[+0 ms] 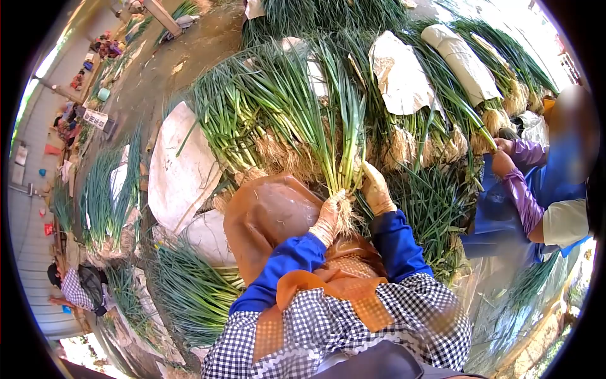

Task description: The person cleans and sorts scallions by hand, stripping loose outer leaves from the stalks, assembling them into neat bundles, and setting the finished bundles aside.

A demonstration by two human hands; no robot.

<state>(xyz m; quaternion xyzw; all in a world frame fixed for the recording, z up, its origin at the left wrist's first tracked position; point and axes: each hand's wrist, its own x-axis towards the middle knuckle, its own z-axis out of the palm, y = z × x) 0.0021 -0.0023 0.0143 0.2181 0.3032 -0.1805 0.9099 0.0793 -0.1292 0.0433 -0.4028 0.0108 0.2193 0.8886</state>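
My left hand [327, 222], in a pale glove, is wrapped round a bunch of green onions [344, 165] low on the white stems. Its stringy roots [346, 218] hang out below my fist, over my lap. At the right edge of this bunch, my right hand [377, 189] has its fingers pinched together on what looks like an outer green onion leaf; the fingertips partly hide it. The long green tops point away from me, over a heap of green onions [246, 107] with tangled roots towards me. A brown apron [268, 208] covers my knees.
Loose green leaves [429, 208] lie to my right. Beside them a co-worker in a blue apron [499, 218] handles green onions. White sacks [180, 170] lie at my left, near another pile of green onions [189, 290]. A cloth sheet [401, 72] covers part of the far row.
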